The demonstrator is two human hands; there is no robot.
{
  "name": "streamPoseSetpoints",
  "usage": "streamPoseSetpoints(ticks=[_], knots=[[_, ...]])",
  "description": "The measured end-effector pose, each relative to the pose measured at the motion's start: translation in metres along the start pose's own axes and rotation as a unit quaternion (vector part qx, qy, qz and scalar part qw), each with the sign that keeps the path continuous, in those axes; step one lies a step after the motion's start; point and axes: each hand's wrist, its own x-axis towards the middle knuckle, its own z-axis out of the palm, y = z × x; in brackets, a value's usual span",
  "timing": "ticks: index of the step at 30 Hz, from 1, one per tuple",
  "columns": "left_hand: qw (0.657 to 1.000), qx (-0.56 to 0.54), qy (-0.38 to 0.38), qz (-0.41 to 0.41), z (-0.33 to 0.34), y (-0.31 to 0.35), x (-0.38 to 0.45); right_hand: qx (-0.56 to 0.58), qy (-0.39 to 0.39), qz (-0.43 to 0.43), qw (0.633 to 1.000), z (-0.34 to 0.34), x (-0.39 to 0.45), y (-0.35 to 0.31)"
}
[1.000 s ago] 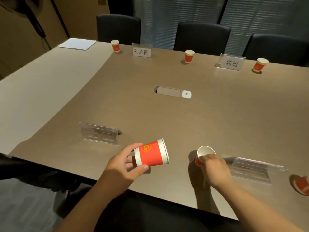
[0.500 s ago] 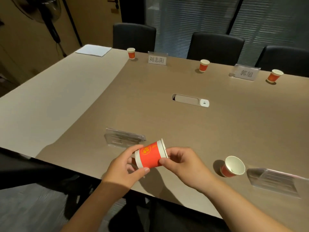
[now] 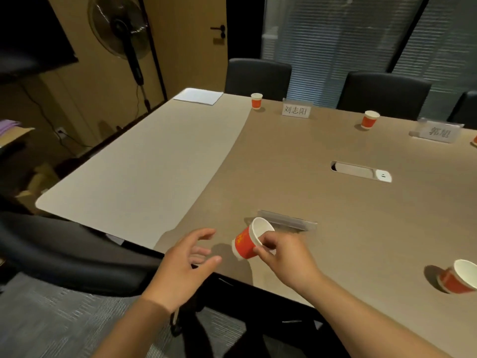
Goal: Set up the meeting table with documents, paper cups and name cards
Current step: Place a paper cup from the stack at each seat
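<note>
Head view: a right hand [image 3: 284, 257] pinches a red paper cup [image 3: 249, 241] by its rim, tilted, mouth up and to the right, just above the near edge of a brown table [image 3: 309, 189]. The left hand [image 3: 185, 264] hovers beside it, fingers spread and relaxed, holding nothing. A clear card holder [image 3: 286, 220] lies just behind the cup. Another cup [image 3: 458, 276] stands at far right.

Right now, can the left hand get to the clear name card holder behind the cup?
Probably yes. The left hand is open and holds nothing; only the tilted paper cup in the right hand partly blocks the name card holder.
</note>
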Motion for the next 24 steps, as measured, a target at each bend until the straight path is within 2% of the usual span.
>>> streamPoseSetpoints(ticks=[5,8,13,17,20,22,24], knots=[[0.999,0.025,-0.015,-0.012,-0.036,-0.02,0.022,-0.209,-0.018,-0.068,0.975,0.042,0.065,-0.015],[0.997,0.068,-0.006,-0.019,-0.053,-0.03,0.041,-0.311,-0.047,-0.098,0.944,0.07,0.107,-0.01],[0.99,0.137,0.008,-0.034,-0.083,-0.048,0.081,-0.378,-0.103,-0.093,0.915,0.121,0.171,0.007],[0.986,0.163,-0.001,-0.037,-0.091,-0.059,0.118,-0.382,-0.16,-0.077,0.907,0.144,0.196,0.017],[0.98,0.195,-0.026,-0.029,-0.084,-0.068,0.148,-0.33,-0.161,-0.079,0.927,0.139,0.2,0.019],[0.976,0.209,-0.046,-0.04,-0.074,-0.073,0.165,-0.272,-0.137,-0.074,0.95,0.124,0.192,0.016],[0.969,0.238,-0.059,-0.032,-0.056,-0.078,0.185,-0.201,-0.07,-0.066,0.975,0.101,0.182,0.014]])
